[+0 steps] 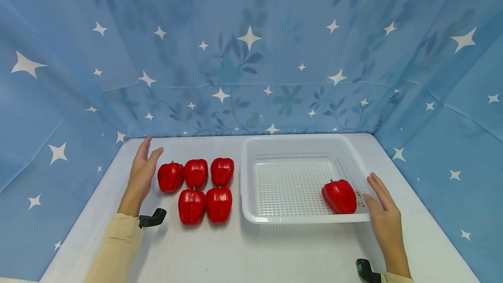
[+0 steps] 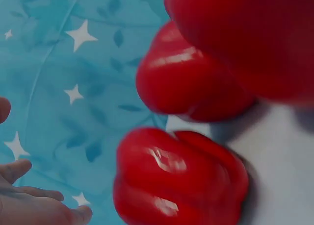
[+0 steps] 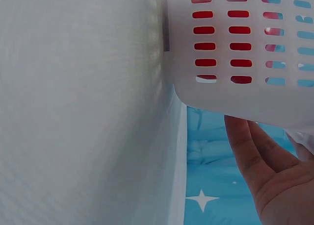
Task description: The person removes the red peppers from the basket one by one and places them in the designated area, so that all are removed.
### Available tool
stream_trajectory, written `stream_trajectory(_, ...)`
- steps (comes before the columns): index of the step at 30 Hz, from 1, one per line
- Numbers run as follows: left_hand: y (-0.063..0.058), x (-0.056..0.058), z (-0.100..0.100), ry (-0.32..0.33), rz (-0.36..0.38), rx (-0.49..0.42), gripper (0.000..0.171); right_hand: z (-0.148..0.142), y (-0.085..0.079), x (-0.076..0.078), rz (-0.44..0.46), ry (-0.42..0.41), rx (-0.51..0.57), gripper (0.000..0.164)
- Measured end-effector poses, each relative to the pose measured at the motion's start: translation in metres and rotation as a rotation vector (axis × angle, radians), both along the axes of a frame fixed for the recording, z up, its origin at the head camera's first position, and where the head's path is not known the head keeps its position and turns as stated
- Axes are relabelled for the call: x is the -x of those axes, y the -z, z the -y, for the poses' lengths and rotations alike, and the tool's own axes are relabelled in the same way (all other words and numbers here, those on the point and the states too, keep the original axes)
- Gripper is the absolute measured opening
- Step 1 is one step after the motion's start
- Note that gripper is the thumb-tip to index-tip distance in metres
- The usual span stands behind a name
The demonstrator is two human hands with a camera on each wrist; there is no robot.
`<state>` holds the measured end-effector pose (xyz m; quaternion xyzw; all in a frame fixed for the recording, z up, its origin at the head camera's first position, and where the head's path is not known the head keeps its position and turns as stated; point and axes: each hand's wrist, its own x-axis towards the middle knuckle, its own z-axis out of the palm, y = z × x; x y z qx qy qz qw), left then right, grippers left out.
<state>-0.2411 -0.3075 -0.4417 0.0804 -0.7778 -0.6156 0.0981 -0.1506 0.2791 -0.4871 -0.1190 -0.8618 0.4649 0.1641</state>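
My left hand is raised at the table's left side, fingers extended and holding nothing. Just right of it, several red bell peppers stand in two rows, the nearest being the back-left bell pepper. The left wrist view shows one bell pepper close up, apart from the fingers. A white perforated plastic basket is on the right half of the table. One red bell pepper lies in its front right corner. My right hand is at the basket's right rim, its fairly straight fingers touching there.
The white table carries the peppers and basket. Blue star-patterned cloth hangs behind the table and along both sides. Each wrist wears a black camera mount, one on the left and one on the right.
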Motion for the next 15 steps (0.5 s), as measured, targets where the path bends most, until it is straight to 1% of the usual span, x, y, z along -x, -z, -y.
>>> stream_trajectory(2,-0.006,0.002,-0.007,0.006,-0.02,-0.027,0.076,-0.001,0.001,0.0,0.006,0.001,-0.001,0.054)
stream_trajectory(9,-0.024,0.008,-0.033,0.068,-0.089,-0.055,0.074,-0.001,0.001,0.002,0.004,-0.004,0.002,0.054)
stream_trajectory(12,-0.029,0.012,-0.044,0.097,-0.115,-0.098,0.071,-0.001,0.0,0.001,0.001,-0.005,0.0,0.054)
stream_trajectory(15,-0.032,0.017,-0.053,0.119,-0.129,-0.124,0.07,0.0,0.0,0.0,0.017,0.003,0.004,0.055)
